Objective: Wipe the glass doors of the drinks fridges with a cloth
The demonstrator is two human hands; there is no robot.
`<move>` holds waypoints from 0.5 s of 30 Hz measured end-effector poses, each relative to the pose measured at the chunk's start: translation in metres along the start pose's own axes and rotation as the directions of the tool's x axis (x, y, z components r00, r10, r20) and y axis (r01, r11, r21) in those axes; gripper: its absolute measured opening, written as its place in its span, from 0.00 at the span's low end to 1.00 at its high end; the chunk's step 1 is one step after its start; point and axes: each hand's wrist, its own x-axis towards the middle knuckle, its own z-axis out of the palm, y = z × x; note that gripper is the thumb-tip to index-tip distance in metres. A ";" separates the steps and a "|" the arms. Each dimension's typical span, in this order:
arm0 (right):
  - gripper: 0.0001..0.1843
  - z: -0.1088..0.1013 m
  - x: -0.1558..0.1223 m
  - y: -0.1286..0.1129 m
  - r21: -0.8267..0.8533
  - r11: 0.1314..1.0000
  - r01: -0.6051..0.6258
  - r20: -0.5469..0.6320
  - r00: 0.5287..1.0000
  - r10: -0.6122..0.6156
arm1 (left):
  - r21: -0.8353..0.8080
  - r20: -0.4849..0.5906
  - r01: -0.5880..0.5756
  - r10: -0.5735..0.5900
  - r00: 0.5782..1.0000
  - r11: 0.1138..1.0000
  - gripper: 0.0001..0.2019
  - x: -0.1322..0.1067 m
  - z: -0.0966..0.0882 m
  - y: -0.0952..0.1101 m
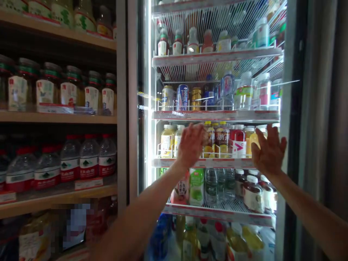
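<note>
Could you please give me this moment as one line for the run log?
left hand: open, at yellow-capped bottles | right hand: open, fingers spread | lit drinks fridge

water bottles [70, 159], left shelf: red label band reads 农夫山泉, small but legible.
amber drink bottle [222, 143], fridge shelf: large character 冰; remaining label text unclear.
white-labelled bottle [238, 148], same shelf: pink arrow-like mark, no legible words.
blue can [182, 97], shelf above: large characters, too blurred to read.
shelf tag [88, 183], left shelf: print too small to read.
</note>
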 end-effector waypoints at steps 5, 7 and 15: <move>0.28 -0.005 0.000 0.001 -0.028 0.999 -0.016 0.066 0.998 0.017 | -0.044 0.045 -0.062 0.064 0.997 0.997 0.21 0.012 -0.003 -0.007; 0.28 -0.005 -0.001 -0.001 -0.042 0.999 -0.019 0.075 0.997 0.022 | -0.005 -0.105 0.238 -0.237 0.966 0.971 0.22 0.016 -0.013 -0.037; 0.30 -0.011 -0.002 0.003 -0.030 0.999 0.045 0.134 0.990 -0.040 | -0.076 0.096 -0.355 0.362 0.927 0.932 0.21 0.006 0.010 0.025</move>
